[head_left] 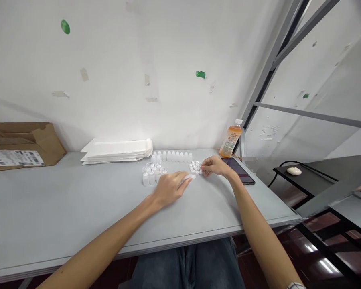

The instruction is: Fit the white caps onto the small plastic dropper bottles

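My left hand [170, 186] rests on the grey table [63, 208], its fingers closed round a small white bottle [189, 177] lying on its side. My right hand [214, 165] is pinched at the edge of a cluster of small white caps [195, 166]. A row of small white bottles [173, 156] stands behind the caps. A tighter group of capped white bottles [152, 173] stands just left of my left hand.
A stack of white padded envelopes [117, 150] lies at the back by the wall. An open cardboard box [21, 144] sits far left. An orange drink bottle [230, 139] and a dark phone [239, 169] are right of my right hand. A white mouse [294, 171] lies on a dark side desk.
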Demonstrator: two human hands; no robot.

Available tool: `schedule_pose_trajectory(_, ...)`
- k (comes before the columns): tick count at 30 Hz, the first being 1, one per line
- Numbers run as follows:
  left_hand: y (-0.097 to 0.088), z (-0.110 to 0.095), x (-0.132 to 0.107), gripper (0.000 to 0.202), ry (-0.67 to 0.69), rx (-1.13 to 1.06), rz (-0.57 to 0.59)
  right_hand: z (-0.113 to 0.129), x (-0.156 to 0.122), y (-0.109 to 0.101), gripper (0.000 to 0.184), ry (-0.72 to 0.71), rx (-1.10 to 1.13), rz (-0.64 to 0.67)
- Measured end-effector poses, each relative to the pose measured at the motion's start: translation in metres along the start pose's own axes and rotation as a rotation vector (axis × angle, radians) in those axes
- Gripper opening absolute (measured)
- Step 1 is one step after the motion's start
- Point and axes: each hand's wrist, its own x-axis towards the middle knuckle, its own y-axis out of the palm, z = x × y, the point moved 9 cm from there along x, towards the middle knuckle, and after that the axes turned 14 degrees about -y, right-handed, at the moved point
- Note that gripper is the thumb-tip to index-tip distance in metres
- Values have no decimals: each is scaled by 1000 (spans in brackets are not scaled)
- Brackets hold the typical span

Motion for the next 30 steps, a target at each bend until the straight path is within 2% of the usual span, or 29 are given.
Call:
schedule_pose_trajectory(4, 1, -2, -1, 32, 8, 11, 10, 3, 0, -3, 20, -26, -54, -21)
schedule_pose_trajectory(9, 4, -3, -1, 28, 0, 16, 32, 12, -2, -21, 24, -66, -87, -169)
schedule_pose_trajectory(11, 3, 0, -1, 26, -22, 12, 27, 20, -2, -20, 29, -112, -35, -200)
schedule_pose_trajectory(15, 1, 7, 2, 24, -89, -30, 3, 42, 0, 5, 37, -236, 82, -128)
schedule_pose_trajectory(21, -4, 15, 3, 25, -146, -78, -67, 62, -1, 50, 42, -261, 190, 34)
schedule_pose_trajectory(26, -9, 19, 5, 24, -183, -70, -117, 68, -4, 54, 37, -255, 332, 46)
schedule_pose_trajectory(30, -11, 20, 5, 24, -190, -60, -132, 70, -5, 54, 37, -276, 257, 53)
